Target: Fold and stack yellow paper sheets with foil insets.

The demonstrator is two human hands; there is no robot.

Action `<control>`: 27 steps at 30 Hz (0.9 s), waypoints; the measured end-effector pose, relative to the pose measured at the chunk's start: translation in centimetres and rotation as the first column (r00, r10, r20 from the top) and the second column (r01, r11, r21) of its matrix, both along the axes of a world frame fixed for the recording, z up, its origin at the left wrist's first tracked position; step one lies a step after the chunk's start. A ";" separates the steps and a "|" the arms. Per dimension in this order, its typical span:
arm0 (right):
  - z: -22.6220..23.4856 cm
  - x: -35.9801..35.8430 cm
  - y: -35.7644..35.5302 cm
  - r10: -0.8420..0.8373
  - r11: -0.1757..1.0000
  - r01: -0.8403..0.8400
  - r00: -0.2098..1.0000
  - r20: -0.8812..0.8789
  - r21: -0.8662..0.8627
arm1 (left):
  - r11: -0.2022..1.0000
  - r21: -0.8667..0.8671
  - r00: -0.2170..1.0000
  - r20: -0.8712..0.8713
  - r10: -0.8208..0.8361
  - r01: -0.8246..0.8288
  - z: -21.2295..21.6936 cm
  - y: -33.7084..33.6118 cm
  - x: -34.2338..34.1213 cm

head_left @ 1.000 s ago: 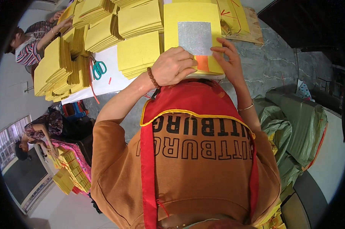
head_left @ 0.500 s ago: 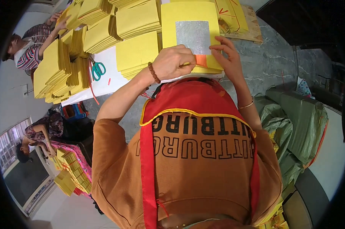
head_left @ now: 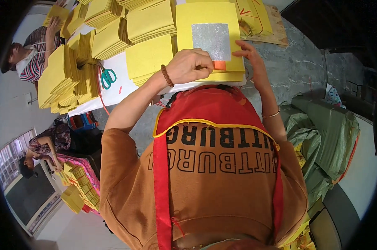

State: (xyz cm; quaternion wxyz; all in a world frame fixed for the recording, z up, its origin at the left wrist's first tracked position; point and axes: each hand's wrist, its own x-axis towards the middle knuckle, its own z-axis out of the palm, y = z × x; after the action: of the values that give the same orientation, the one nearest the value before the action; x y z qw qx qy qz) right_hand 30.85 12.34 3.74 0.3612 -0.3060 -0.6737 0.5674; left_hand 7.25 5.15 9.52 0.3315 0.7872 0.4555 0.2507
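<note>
A stack of yellow paper (head_left: pixel 184 33) lies before me at the table's front edge. On its top sheet is a silver square (head_left: pixel 210 39), with a small orange patch (head_left: pixel 219 65) just below it. My left hand (head_left: pixel 192 64) rests over the lower left part of this sheet, fingers curled in tightly beside the orange patch. Whatever those fingers may hold is hidden. Along the sheet's right edge is my right hand (head_left: pixel 254 60), its fingers bent loosely and apart, with nothing seen in them.
More yellow paper stacks (head_left: pixel 151 54) cover the table to the left. Green-handled scissors (head_left: pixel 108 78) lie on white paper (head_left: pixel 124 68). Two other people (head_left: pixel 32 54) work at the left. Green wrapped bundles (head_left: pixel 326 129) stand at my right.
My right hand has drawn back slightly to the right, off the silver square's corner. My left hand has barely shifted. At the far left, the other person's hands have moved with yellow paper.
</note>
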 end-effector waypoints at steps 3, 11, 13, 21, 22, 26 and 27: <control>-0.5 0.4 0.1 0.065 0.994 -0.067 0.998 0.024 0.082 | 0.998 -0.058 1.000 0.025 0.007 -0.006 0.3 0.1 0.0; -0.9 1.0 0.6 0.159 0.986 -0.156 0.986 -0.046 0.063 | 0.987 -0.161 0.998 0.060 0.006 0.004 0.4 0.6 0.0; -0.7 1.1 0.8 0.183 0.974 -0.186 0.983 0.035 0.131 | 0.987 -0.163 0.998 0.061 0.006 0.004 0.5 0.5 -0.2; -0.3 1.5 1.1 0.226 0.960 -0.240 0.968 0.108 0.142 | 0.963 -0.269 0.995 0.098 0.018 0.009 0.6 1.2 -0.2; -0.2 1.4 1.1 0.218 0.956 -0.241 0.965 0.144 0.169 | 0.961 -0.275 0.995 0.099 0.020 0.008 0.6 1.2 -0.3; 0.3 0.7 0.5 0.117 0.933 -0.204 0.950 0.289 0.295 | 0.970 -0.244 0.989 0.148 0.018 0.019 0.4 1.1 -0.5; 0.1 0.6 0.5 0.115 0.932 -0.205 0.949 0.292 0.298 | 0.960 -0.279 0.995 0.098 -0.006 0.033 0.7 1.1 -0.6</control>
State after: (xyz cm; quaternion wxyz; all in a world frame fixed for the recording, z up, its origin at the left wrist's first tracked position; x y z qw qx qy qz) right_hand 31.46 12.87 3.84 0.2637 -0.2604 -0.8235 0.4295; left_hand 6.63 6.25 10.23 0.4634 0.7239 0.4622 0.2182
